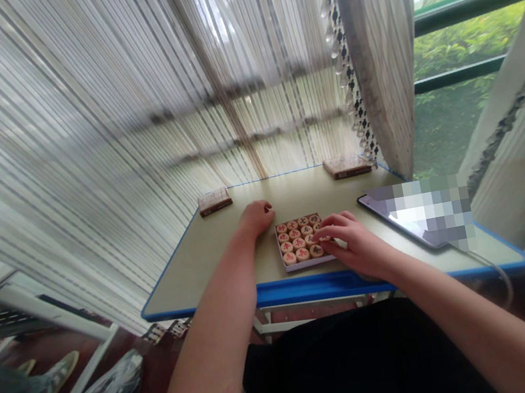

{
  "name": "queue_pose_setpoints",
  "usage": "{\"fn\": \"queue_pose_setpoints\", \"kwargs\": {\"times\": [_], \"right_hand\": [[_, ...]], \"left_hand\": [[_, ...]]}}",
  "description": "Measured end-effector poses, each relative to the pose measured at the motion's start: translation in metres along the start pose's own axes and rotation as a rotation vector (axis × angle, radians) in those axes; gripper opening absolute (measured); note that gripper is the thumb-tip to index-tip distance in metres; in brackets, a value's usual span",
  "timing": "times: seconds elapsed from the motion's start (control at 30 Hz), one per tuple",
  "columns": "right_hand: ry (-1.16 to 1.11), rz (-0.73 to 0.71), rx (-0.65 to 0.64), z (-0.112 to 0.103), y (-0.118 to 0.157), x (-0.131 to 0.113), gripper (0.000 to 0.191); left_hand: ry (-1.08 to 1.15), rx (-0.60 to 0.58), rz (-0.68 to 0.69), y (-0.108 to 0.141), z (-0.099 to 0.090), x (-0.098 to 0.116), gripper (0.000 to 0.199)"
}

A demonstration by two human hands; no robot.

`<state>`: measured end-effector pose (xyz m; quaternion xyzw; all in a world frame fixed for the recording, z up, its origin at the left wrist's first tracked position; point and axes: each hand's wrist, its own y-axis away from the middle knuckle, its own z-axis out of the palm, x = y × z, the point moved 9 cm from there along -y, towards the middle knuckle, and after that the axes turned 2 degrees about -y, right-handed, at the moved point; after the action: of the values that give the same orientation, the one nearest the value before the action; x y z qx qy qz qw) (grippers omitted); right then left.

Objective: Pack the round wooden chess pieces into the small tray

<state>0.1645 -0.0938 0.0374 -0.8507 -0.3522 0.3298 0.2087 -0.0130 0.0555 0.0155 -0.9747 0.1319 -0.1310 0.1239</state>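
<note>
A shallow open box (309,263) of round wooden Chinese chess pieces (298,243) lies on the pale table (189,270), near its front edge. The pieces sit in rows, with red characters on the left and dark ones on the right. My right hand (352,242) reaches over the right side of the box, its thumb and forefinger closed about a piece there. Its fingers hide part of the right-hand pieces. Just beyond the box's far left corner, my left hand (258,216) rests on the table with curled fingers. Nothing shows in it.
Two flat brown boxes stand at the back, one left (214,201) and one right (347,166). A phone (399,220) with a cable (492,264) lies at right. String curtains (150,108) hang behind the table. A plastic bag (110,386) and another person's shoe (55,385) are on the floor left.
</note>
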Motion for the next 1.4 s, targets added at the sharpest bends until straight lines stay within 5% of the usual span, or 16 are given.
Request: {"fn": "queue_pose_setpoints", "kwargs": {"times": [0.27,0.37,0.5,0.57,0.63,0.93,1.4], "right_hand": [[0.007,0.07,0.045,-0.008,0.001,0.005,0.019],[0.022,0.147,0.055,-0.009,0.002,0.013,0.039],[0.061,0.233,-0.055,0.004,0.004,0.024,0.085],[0.079,0.289,-0.099,0.011,0.006,0.031,0.094],[0.081,0.315,-0.116,0.014,0.007,0.035,0.093],[0.072,0.292,-0.079,0.017,0.002,0.038,0.083],[0.116,0.428,-0.095,0.043,-0.04,0.076,0.112]], "left_hand": [[-0.013,-0.023,-0.006,-0.001,0.0,0.001,0.031],[-0.04,-0.069,-0.05,0.001,-0.004,0.0,0.027],[0.193,-0.404,-0.287,0.021,0.008,-0.008,0.029],[0.401,-0.598,-0.397,0.037,0.019,-0.004,0.035],[0.536,-0.665,-0.434,0.045,0.021,0.004,0.037],[0.616,-0.549,-0.422,0.036,0.016,0.002,0.041],[0.394,-0.116,-0.351,0.004,0.01,-0.039,0.046]]}}
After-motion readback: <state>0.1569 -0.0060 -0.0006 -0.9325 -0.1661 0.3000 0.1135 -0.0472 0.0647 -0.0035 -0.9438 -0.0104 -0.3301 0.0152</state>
